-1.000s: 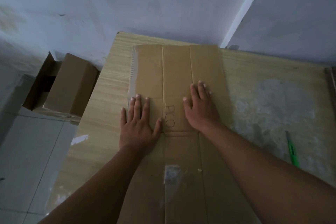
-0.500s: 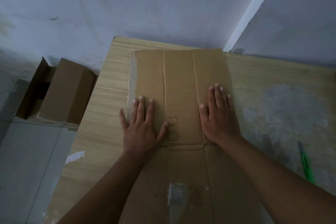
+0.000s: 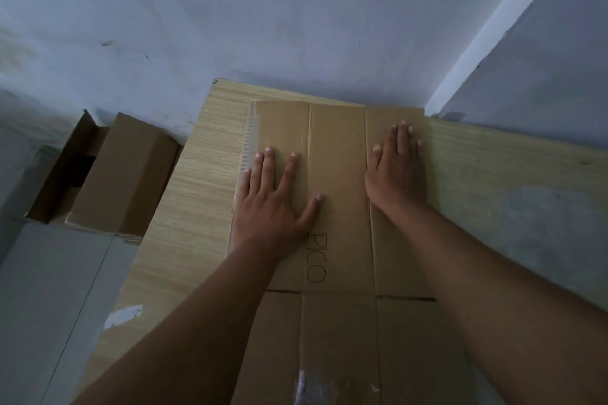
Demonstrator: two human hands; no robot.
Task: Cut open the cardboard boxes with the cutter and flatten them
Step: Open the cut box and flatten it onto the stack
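Since 0.5 s ago both hands have moved farther up the cardboard, toward the far wall. The left hand lies flat w/ fingers spread on the left panel of the flattened cardboard box. The right hand lies flat on the right panel, fingers straight. Neither grasps anything. The box lies on the wooden table. The pale strip on its left edge is maybe tape. Another cardboard box stands on the floor, left of the table.
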